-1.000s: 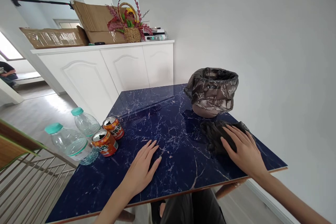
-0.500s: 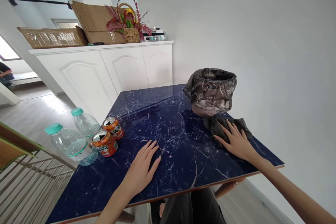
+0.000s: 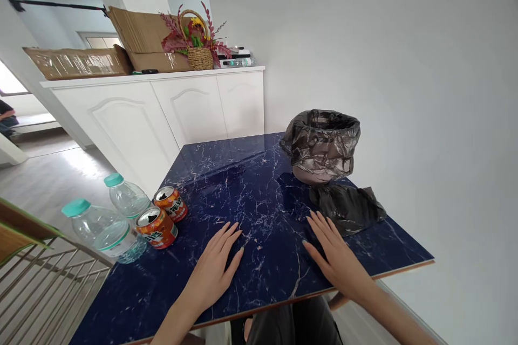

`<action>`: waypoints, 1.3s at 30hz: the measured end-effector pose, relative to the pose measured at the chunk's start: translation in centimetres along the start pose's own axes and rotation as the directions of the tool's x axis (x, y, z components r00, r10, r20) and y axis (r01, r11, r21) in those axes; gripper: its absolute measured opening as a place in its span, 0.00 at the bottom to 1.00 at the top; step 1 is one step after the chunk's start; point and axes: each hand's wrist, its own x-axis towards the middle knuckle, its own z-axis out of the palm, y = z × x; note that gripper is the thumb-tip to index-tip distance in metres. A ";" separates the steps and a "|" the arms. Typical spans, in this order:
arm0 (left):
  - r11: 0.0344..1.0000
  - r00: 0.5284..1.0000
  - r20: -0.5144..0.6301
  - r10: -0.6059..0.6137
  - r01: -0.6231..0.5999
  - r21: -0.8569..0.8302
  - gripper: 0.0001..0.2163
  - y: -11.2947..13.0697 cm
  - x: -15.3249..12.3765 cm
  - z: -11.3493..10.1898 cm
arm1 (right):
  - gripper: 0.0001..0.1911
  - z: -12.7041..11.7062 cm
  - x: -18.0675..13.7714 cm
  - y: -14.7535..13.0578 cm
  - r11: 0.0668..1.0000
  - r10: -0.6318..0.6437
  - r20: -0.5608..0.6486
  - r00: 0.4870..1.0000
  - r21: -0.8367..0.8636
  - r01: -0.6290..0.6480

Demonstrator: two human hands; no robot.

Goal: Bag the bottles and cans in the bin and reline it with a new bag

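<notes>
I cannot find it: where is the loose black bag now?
In the head view, the loose black bag lies on the table, at right, in front of the lined bin, beyond the right hand.

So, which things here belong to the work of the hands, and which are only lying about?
In use: right hand, beside the loose black bag; lined bin behind it; left hand, flat on table.
Lying about: two bottles, two cans, flower basket, cardboard boxes.

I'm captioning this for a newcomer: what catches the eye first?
The blue marbled table fills the middle, with the left hand and right hand flat near its front edge. A bag-lined bin stands far right, a loose black bag before it; two orange cans sit at the left edge.
</notes>
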 end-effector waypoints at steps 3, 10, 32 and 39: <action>1.000 1.000 0.011 -0.001 0.001 0.029 0.22 0.1 -0.2 0.1 | 0.32 0.2 0.7 -2.7 0.988 0.003 0.048 0.999 0.154 -0.010; 0.999 1.000 0.001 -0.014 0.014 0.036 0.23 0.0 -0.7 0.5 | 0.23 1.6 2.0 -5.2 0.964 -0.044 0.122 0.992 0.265 0.010; 0.995 0.995 0.009 -0.094 0.095 -0.041 0.22 0.2 -0.7 0.0 | 0.23 3.1 1.4 -4.6 0.973 0.097 0.039 0.995 0.209 -0.103; 0.991 0.993 -0.018 -0.119 0.118 -0.060 0.22 0.1 -0.6 0.0 | 0.23 3.5 1.3 -4.8 0.978 0.079 0.014 0.997 0.195 -0.080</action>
